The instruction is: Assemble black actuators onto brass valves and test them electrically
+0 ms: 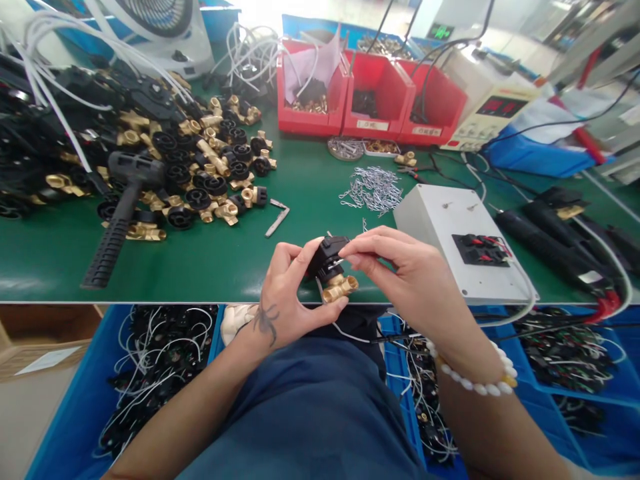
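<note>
Held in my left hand (290,293) is a valve unit: a black plastic actuator housing (330,252) on top of a brass valve body (341,288), with a white cable trailing below. My left thumb and fingers wrap around its left and lower sides. My right hand (400,267) pinches at the right side of the housing, where a bit of silver wire clip (336,264) shows by the fingertips; most of it is hidden. Just beyond my hands lies a pile of silver hairpin clips (375,190) on the green table (310,180).
Brass valves with black caps (215,160) heap at the left, beside a black rubber-handled mallet (123,213). Red bins (313,117) stand at the back. A grey box with sockets (460,240) sits to the right. Below the edge are blue crates (75,407) of cabled black parts.
</note>
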`<control>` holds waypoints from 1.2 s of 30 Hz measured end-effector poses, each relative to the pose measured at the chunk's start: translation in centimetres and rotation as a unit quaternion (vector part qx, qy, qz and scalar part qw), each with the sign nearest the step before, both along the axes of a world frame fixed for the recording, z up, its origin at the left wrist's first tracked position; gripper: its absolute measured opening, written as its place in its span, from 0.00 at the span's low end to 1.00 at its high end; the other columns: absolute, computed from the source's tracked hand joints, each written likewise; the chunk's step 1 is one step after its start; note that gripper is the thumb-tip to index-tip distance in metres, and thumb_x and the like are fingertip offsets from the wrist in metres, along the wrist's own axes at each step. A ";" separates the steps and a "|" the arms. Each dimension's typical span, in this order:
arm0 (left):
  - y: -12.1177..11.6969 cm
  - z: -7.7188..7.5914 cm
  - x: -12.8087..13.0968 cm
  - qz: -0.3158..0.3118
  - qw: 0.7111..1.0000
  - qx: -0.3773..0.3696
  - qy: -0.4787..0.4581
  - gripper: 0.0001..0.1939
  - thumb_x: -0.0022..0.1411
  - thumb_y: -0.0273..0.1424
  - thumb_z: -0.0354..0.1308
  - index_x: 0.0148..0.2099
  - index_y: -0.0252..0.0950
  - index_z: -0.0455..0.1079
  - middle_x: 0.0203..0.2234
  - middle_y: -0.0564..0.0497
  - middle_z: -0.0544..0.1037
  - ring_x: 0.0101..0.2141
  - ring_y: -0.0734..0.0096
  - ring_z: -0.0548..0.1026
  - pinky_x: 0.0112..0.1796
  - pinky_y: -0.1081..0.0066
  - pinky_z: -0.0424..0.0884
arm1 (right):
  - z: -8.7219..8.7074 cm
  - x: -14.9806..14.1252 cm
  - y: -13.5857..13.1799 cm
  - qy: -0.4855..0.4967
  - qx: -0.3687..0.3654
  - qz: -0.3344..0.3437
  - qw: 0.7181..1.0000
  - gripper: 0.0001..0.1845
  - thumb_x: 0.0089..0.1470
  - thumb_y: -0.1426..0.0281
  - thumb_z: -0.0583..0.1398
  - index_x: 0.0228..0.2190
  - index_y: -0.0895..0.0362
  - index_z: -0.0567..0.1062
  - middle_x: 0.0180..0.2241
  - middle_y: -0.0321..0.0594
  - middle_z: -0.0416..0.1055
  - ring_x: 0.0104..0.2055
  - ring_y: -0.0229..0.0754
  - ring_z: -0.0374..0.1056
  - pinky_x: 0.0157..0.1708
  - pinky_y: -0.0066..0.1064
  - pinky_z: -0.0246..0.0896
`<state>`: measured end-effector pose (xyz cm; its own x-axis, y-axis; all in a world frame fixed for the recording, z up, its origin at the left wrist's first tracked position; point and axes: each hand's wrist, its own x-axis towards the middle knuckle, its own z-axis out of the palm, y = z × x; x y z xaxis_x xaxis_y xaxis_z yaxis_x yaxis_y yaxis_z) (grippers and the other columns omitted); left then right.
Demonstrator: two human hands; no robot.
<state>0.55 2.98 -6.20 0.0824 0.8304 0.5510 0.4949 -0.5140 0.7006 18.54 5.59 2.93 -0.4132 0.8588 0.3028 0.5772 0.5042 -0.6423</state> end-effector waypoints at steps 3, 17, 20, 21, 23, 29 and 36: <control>0.1 0.1 0.0 -0.007 1.000 -0.001 0.002 0.39 0.54 0.43 0.68 0.65 0.39 0.64 0.41 0.48 0.68 0.41 0.64 0.69 0.39 0.64 0.77 | 0.3 -0.3 0.0 -0.032 0.028 0.007 0.999 0.09 0.63 0.75 0.59 0.36 0.54 0.80 0.38 0.39 0.78 0.40 0.40 0.74 0.42 0.32 0.71; 0.2 0.4 -0.3 -0.025 1.000 0.005 0.012 0.38 0.54 0.41 0.68 0.65 0.37 0.64 0.42 0.48 0.68 0.41 0.65 0.71 0.42 0.64 0.78 | -0.2 -0.6 0.5 -0.031 0.047 0.084 0.995 0.11 0.65 0.76 0.56 0.35 0.57 0.78 0.37 0.39 0.76 0.38 0.37 0.73 0.39 0.27 0.69; 0.4 0.2 -0.6 -0.035 0.999 -0.009 -0.007 0.38 0.54 0.41 0.69 0.65 0.37 0.64 0.43 0.48 0.68 0.43 0.64 0.71 0.43 0.63 0.79 | 0.1 -0.3 0.9 -0.016 0.019 0.063 0.998 0.09 0.64 0.75 0.59 0.43 0.55 0.79 0.38 0.39 0.76 0.39 0.38 0.72 0.41 0.28 0.69; 0.5 0.1 -0.8 -0.038 0.999 -0.023 -0.022 0.38 0.54 0.40 0.68 0.65 0.37 0.64 0.44 0.48 0.67 0.43 0.64 0.72 0.43 0.63 0.80 | 0.1 0.0 1.2 -0.008 0.011 0.033 0.999 0.12 0.63 0.73 0.60 0.48 0.54 0.78 0.39 0.38 0.76 0.40 0.38 0.72 0.42 0.29 0.70; 0.6 -0.1 -1.1 -0.038 0.996 -0.051 -0.056 0.37 0.55 0.38 0.68 0.65 0.39 0.64 0.45 0.48 0.67 0.44 0.65 0.72 0.44 0.64 0.80 | -0.2 0.8 1.6 -0.008 0.005 -0.058 0.998 0.18 0.63 0.70 0.61 0.54 0.53 0.74 0.39 0.39 0.75 0.39 0.40 0.72 0.42 0.32 0.70; 0.6 -0.8 -1.6 -0.024 0.993 -0.071 -0.095 0.37 0.55 0.37 0.68 0.66 0.42 0.64 0.46 0.48 0.66 0.47 0.63 0.72 0.44 0.63 0.81 | -5.0 2.9 1.0 -0.287 -0.021 -0.167 0.943 0.16 0.61 0.72 0.61 0.50 0.61 0.78 0.39 0.50 0.75 0.43 0.53 0.71 0.45 0.45 0.70; 0.6 -0.9 -1.6 -0.033 0.993 -0.069 -0.092 0.37 0.56 0.37 0.68 0.66 0.41 0.63 0.46 0.47 0.66 0.48 0.62 0.72 0.45 0.63 0.81 | -8.1 3.2 -0.6 -0.350 0.117 -0.180 0.912 0.32 0.65 0.58 0.59 0.61 0.67 0.71 0.55 0.66 0.68 0.56 0.64 0.65 0.54 0.53 0.65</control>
